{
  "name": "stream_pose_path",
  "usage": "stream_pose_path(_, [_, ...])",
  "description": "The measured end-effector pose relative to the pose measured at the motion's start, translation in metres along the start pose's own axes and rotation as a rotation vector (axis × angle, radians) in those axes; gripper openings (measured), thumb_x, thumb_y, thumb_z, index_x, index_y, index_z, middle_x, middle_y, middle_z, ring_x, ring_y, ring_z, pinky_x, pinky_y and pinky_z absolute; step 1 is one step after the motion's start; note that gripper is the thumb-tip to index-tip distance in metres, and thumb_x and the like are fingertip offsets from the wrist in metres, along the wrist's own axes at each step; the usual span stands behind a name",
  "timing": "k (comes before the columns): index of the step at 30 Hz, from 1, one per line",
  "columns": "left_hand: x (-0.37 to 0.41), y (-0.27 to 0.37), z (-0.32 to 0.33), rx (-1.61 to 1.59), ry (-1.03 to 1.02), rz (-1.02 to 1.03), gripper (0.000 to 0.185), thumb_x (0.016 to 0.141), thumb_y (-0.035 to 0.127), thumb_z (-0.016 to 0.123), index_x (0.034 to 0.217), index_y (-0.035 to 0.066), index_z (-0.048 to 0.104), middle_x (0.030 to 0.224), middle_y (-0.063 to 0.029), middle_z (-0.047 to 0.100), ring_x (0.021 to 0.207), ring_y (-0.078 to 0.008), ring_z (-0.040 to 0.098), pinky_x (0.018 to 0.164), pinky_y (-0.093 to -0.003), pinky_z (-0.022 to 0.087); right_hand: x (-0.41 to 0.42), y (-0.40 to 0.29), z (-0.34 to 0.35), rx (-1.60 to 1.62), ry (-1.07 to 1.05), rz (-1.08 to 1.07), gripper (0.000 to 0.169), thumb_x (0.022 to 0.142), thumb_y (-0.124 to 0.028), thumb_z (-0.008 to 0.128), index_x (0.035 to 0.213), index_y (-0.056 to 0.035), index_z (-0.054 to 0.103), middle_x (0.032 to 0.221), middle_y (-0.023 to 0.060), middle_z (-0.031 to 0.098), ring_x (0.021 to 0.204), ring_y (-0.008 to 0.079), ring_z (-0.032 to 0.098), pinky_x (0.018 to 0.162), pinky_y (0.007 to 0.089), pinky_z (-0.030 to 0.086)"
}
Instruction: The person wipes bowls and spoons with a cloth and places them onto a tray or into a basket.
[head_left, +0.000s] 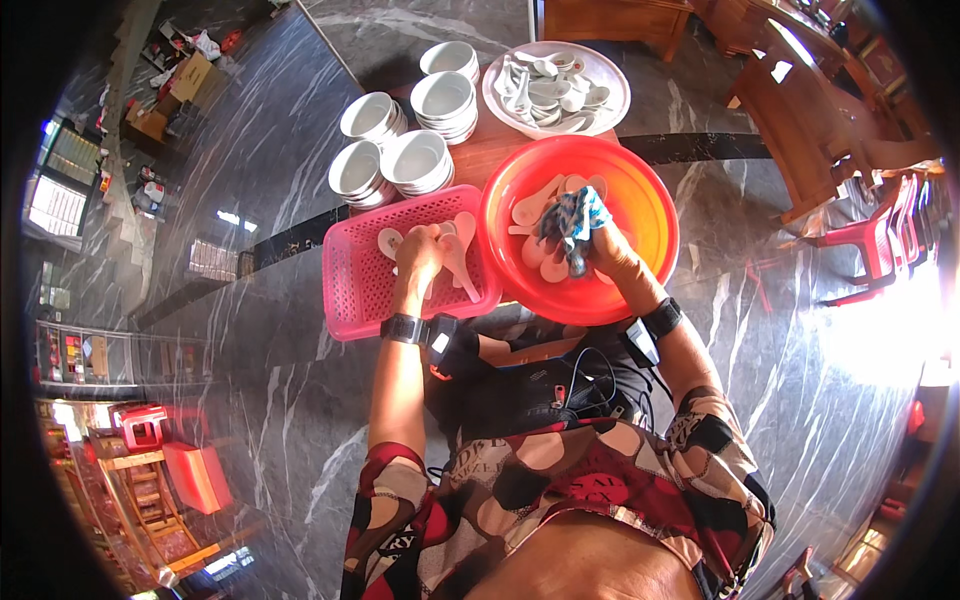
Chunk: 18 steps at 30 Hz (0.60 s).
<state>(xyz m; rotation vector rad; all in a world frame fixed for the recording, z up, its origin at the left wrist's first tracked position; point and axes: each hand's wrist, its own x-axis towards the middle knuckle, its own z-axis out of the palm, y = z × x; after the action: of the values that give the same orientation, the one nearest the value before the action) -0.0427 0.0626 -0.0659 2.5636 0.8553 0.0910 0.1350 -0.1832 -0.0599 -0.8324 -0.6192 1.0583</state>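
Note:
My left hand (421, 251) is curled over the pink plastic basket (349, 292), among several white soup spoons (456, 259). A spoon bowl (389, 241) shows at its left side; the fingertips are hidden, so I cannot tell whether they grip a spoon. Over the red plastic basin (651, 240), my right hand (611, 247) is shut on a bunched blue, white and dark cloth (577, 217). More white spoons (536, 202) lie in the basin around and beneath the cloth, which partly covers them.
Several stacks of white bowls (416, 161) stand behind the basket on a reddish-brown tabletop (484, 154). Behind the basin, a white round tray (491, 94) is heaped with soup spoons (555, 86). Wooden furniture (817, 120) and red plastic chairs (862, 244) are at the right.

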Motion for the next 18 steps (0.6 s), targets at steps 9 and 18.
stream_pose_path(9, [0.000,0.013,0.007,0.108,0.344,0.121,0.023,0.081,0.025,0.058,0.077,0.002,0.058,0.075,-0.0192,0.062,0.075,-0.0371,0.061,0.066,-0.0451,0.047,-0.001,-0.024,0.018,0.007,0.173,-0.238,0.067,0.083,-0.062,0.042,0.108,-0.0009,0.052,0.088,0.0145,0.063,0.070,0.0217,0.062,0.060,0.0310,0.051])
stream_pose_path(18, [-0.005,0.095,0.046,-0.050,0.075,0.616,0.004,0.078,0.005,0.055,0.080,0.004,0.059,0.074,-0.0155,0.062,0.070,-0.0327,0.062,0.064,-0.0408,0.051,0.003,-0.023,-0.004,0.287,0.360,-0.160,0.058,0.089,-0.052,0.036,0.103,0.0014,0.052,0.088,0.0190,0.063,0.064,0.0263,0.062,0.055,0.0338,0.052])
